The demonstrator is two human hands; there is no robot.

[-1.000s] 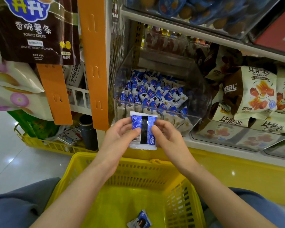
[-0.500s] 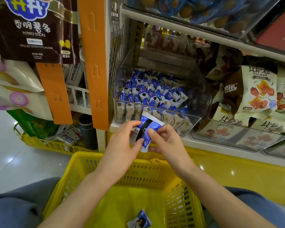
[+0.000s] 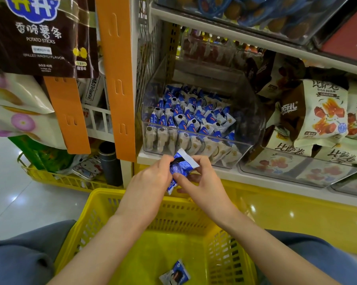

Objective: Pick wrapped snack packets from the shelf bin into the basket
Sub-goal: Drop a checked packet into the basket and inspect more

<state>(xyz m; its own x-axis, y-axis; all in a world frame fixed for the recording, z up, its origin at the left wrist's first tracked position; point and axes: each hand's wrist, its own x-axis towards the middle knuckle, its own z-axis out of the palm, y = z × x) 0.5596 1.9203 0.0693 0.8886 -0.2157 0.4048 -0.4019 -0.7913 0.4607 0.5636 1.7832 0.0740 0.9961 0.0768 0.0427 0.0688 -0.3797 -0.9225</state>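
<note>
One crinkly blue-and-white packet [image 3: 181, 166] is pinched between curled fingers of left hand [image 3: 146, 188] and right hand [image 3: 204, 186], above the slotted yellow plastic basket [image 3: 80, 229].

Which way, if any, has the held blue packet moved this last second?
Yes. The blue packet, between left hand and right hand, has tilted rightward and dropped slightly against the clear bin.
</note>
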